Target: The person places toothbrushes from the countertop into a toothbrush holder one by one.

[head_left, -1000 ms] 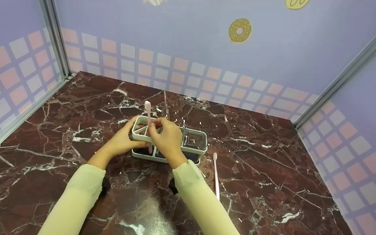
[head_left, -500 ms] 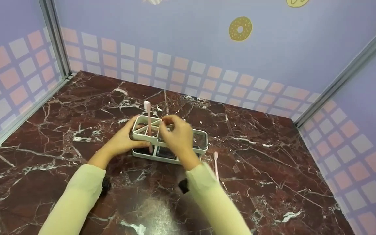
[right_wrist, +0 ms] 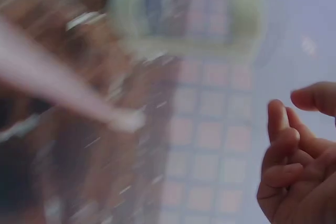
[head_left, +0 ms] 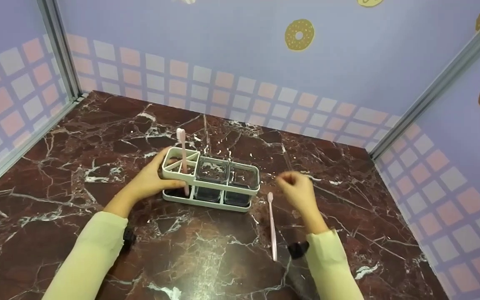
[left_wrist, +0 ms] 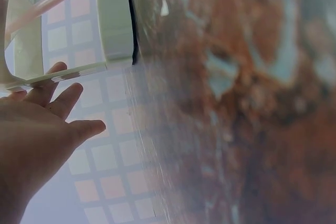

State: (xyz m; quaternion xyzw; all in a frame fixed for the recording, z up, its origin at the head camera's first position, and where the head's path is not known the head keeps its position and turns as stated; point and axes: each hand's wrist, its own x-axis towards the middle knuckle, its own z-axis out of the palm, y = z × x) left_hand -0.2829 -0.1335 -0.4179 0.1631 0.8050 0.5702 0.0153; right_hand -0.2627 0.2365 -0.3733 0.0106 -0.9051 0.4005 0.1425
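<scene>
A pale green-white toothbrush holder [head_left: 211, 184] stands on the marble-patterned table, with a divided section at its left end. In that section a pink toothbrush [head_left: 183, 154] stands nearly upright, bristles up. My left hand [head_left: 145, 182] grips the holder's left end, thumb along the front and fingers behind. The left wrist view shows fingers against the holder's end wall [left_wrist: 116, 19]. My right hand [head_left: 300, 193] is held off to the right of the holder, fingers loosely bent, with nothing in it. Close by lies a second pink toothbrush [head_left: 272, 229], blurred in the right wrist view.
Two clear square cups, a middle one [head_left: 213, 170] and a right one [head_left: 244, 176], sit in the holder. Lilac walls with printed tiles enclose the table at the back [head_left: 190, 79] and sides. A metal post [head_left: 60, 50] stands in the left corner.
My right hand let go of the upright toothbrush and moved right, away from the holder, toward the lying toothbrush. My left hand stayed at the holder's left end.
</scene>
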